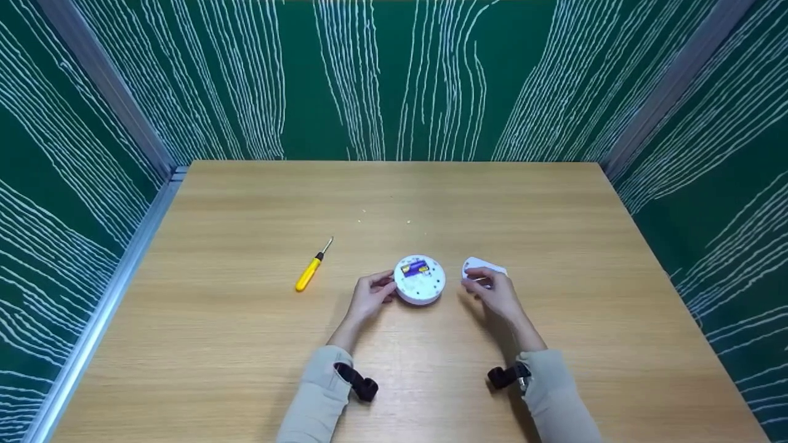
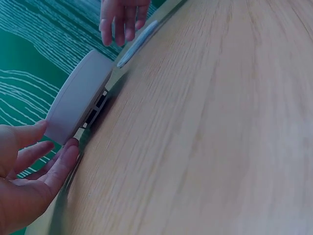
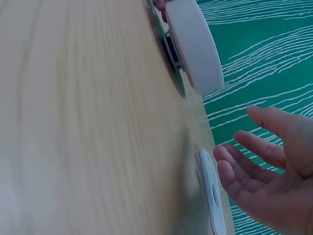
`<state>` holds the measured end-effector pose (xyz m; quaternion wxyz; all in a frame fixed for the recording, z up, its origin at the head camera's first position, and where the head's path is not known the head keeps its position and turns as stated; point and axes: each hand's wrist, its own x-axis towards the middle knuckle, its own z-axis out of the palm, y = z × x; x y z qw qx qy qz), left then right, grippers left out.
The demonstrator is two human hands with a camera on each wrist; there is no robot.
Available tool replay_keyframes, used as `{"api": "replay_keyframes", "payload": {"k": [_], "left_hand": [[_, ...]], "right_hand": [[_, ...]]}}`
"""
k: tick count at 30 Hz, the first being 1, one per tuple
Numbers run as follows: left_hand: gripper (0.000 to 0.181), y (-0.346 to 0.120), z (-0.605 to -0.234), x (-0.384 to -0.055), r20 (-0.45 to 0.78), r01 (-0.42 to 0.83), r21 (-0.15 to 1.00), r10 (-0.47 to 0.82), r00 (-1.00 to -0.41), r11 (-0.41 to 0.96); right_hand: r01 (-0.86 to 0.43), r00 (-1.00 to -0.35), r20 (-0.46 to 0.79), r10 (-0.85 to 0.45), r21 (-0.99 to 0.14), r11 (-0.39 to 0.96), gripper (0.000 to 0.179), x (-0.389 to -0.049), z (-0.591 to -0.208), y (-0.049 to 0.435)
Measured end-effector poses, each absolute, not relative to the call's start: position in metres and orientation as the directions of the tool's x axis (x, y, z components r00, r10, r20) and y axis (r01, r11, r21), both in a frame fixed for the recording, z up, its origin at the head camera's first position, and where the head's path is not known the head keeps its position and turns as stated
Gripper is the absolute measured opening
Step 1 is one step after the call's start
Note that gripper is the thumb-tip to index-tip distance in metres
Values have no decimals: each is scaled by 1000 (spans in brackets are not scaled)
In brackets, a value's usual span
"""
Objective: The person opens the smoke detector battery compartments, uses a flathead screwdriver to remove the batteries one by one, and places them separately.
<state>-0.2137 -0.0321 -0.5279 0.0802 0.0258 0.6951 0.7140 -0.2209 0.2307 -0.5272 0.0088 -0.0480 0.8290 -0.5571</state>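
A round white smoke detector [image 1: 420, 289], vent slots along its underside, lies face down mid-table with a purple-and-yellow battery [image 1: 415, 268] in its back. My left hand [image 1: 372, 295] grips its left edge, thumb and fingers on the rim; the left wrist view shows the same hand [image 2: 34, 171] at the detector [image 2: 80, 95]. To the right lies a flat white plate [image 1: 474, 263] with holes, partly hidden under my right hand [image 1: 494, 291]. The right wrist view shows that hand [image 3: 279, 171] with loosely bent, parted fingers and nothing between them, beside the plate [image 3: 211, 193].
A yellow-handled screwdriver [image 1: 309, 272] lies left of my left hand, tip pointing away. Tiny pale crumbs [image 1: 408, 222] dot the wooden table [image 1: 246, 369] beyond the detector. Green walls with white lines stand round the back and sides.
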Motion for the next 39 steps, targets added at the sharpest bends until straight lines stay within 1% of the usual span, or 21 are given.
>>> {"api": "replay_keyframes", "payload": {"k": [6, 11, 15, 18, 21, 23, 24, 25, 28, 29, 30, 31, 32, 34, 36, 37, 38, 39], "left_hand": [[33, -32, -541, -222, -76, -80, 997, 155, -985, -16], [33, -33, -543, -226, -87, -89, 996, 154, -984, -2], [32, -33, -541, -228, -87, -87, 996, 166, -982, 7], [31, -33, -539, -229, -80, -78, 997, 170, -982, 15], [30, -35, -540, -230, -27, -22, 999, 171, -985, 30], [30, -37, -571, -245, 59, 58, 998, 189, -980, -10], [30, -37, -582, -251, 67, 67, 998, 192, -979, -9], [30, -38, -600, -259, 112, 107, 994, 202, -973, -37], [31, -35, -598, -261, 56, 55, 998, 190, -980, -13], [30, -35, -586, -256, 31, 33, 999, 184, -982, 9], [30, -34, -593, -260, 9, 13, 1000, 174, -985, 23], [29, -34, -601, -264, 43, 43, 999, 182, -982, -4], [29, -33, -600, -264, 5, 8, 1000, 173, -985, 12], [29, -35, -643, -285, 73, 66, 997, 197, -978, -42], [29, -34, -656, -293, 54, 46, 998, 193, -980, -50], [29, -33, -635, -283, 28, 22, 999, 185, -982, -32], [29, -31, -617, -275, -30, -30, 1000, 167, -986, 5], [29, -30, -602, -268, -46, -43, 999, 159, -986, 21]], "right_hand": [[8, -998, -27, -63, -960, 278, 27, -220, -526, 216], [102, -992, -115, -49, -973, 206, 29, -221, -528, 205], [129, -989, -138, -52, -980, 150, 30, -222, -531, 198], [138, -988, -145, -57, -984, 109, 30, -222, -532, 195], [167, -983, -170, -65, -985, 51, 30, -222, -533, 192], [203, -976, -203, -81, -979, 5, 32, -223, -533, 191], [221, -972, -218, -91, -975, -20, 33, -223, -533, 191], [239, -967, -234, -100, -970, -43, 35, -224, -533, 191], [293, -951, -281, -126, -952, -86, 38, -224, -531, 190], [307, -947, -294, -129, -947, -93, 39, -225, -531, 190], [320, -943, -307, -129, -943, -96, 38, -226, -532, 189], [331, -939, -317, -132, -939, -96, 39, -226, -532, 189], [343, -935, -330, -132, -935, -94, 38, -227, -533, 188], [365, -927, -352, -132, -926, -93, 39, -229, -536, 188], [388, -917, -374, -137, -916, -98, 41, -230, -537, 187], [397, -913, -382, -141, -912, -101, 43, -230, -537, 186], [406, -909, -391, -144, -908, -104, 44, -230, -537, 186], [414, -906, -397, -144, -904, -108, 44, -230, -538, 185]]}}
